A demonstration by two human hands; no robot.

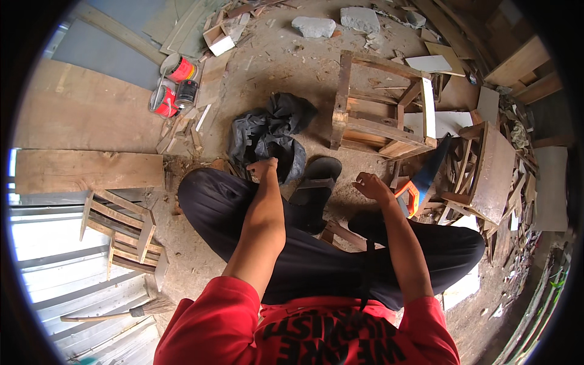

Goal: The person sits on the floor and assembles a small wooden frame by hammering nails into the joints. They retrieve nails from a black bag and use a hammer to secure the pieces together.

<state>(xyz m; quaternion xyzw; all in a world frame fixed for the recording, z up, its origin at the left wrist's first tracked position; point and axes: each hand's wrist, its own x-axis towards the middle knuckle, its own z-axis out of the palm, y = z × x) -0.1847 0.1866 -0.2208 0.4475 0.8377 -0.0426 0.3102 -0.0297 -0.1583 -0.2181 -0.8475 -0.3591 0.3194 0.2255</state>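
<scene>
Down on the dirt floor [267, 67] the person sits in dark trousers, and the left hand [263, 167] reaches forward to the crumpled black plastic bag [267, 131], fingers closed on its lower edge near the left knee. What the bag holds I cannot tell; its folds hide the inside. The right hand [371, 185] hovers loose and half-curled, holding nothing, just beside the orange handle of a handsaw [420, 182] whose blue blade runs up toward a small unfinished wooden stool frame [377, 106]. A dark sandal [316, 179] lies between the two hands, just below the bag. Off to the left stand three red and black paint cans [175, 85], lids on, contents hidden. A broad plank [85, 170] lies at the left, with another slatted wooden frame [121, 234] below it and a broom [121, 313] beyond. Wood offcuts [486, 176] crowd the right side, close behind the saw, and broken concrete lumps [334, 23] lie at the far edge.
</scene>
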